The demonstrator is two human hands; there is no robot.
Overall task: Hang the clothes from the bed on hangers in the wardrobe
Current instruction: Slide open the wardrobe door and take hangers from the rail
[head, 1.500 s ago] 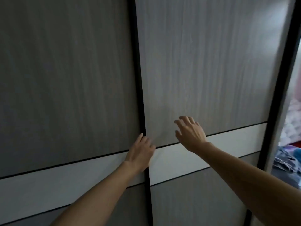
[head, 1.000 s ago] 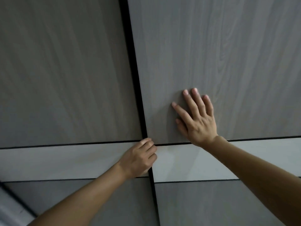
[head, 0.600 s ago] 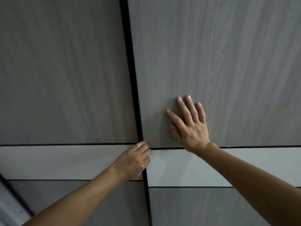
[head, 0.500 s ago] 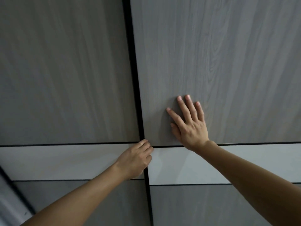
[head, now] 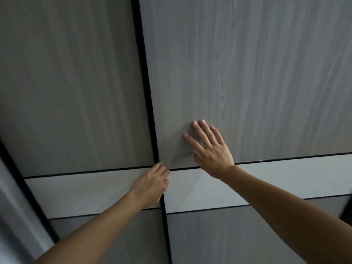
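Observation:
The wardrobe fills the view with two grey wood-grain sliding doors, each crossed by a white band. My left hand [head: 152, 184] sits at the black seam between them, its fingers curled onto the edge of the right door [head: 247, 73]. My right hand [head: 211, 149] lies flat on that right door just above the white band [head: 285, 178], fingers straight and spread. The left door [head: 66, 82] sits behind the seam. No clothes, hangers or bed are in view.
A black frame post [head: 24, 187] runs down the wardrobe's left side, with a pale strip of wall [head: 11, 216] beyond it. A small dark gap [head: 347, 212] shows at the lower right edge.
My right hand reached the door and flattened on it, and my left hand curled at the seam. Since half a second ago both hands hold their places while the view tilts.

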